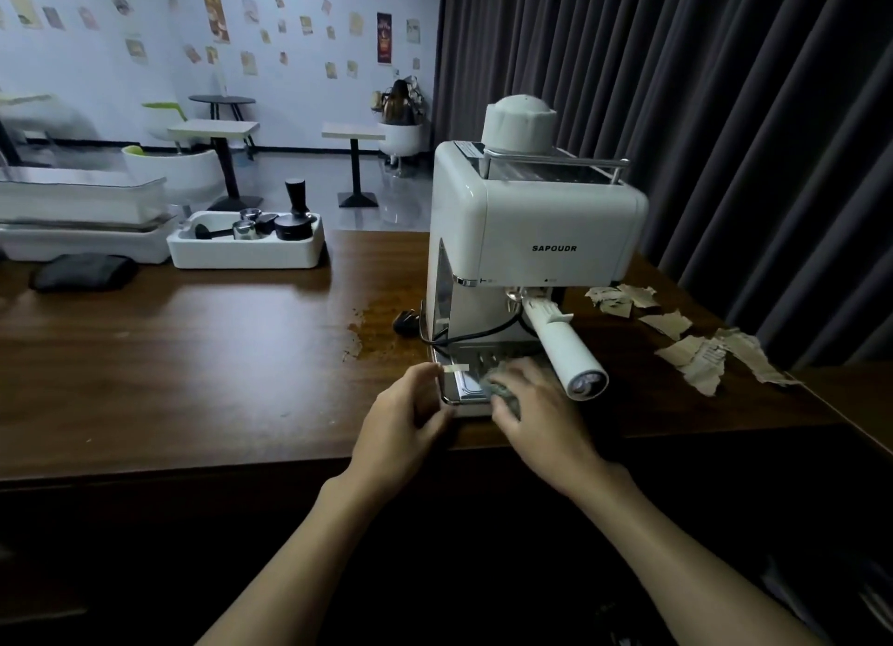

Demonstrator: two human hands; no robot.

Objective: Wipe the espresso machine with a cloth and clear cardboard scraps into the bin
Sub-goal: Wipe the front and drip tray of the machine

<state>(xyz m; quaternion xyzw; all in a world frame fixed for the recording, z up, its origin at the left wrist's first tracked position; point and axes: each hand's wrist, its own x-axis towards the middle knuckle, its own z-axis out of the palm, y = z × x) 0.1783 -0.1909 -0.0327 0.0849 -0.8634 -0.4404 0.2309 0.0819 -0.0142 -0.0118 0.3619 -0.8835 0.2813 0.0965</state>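
Person is showing as two arms only, the left hand and right hand both appearing bare. The left forearm and right forearm are running uncovered from wrist to the bottom edge of the frame, slim at the wrists and widening toward the elbows. Dim light is shading the lower arms, and the fingertips are blurring too much to tell nail detail.
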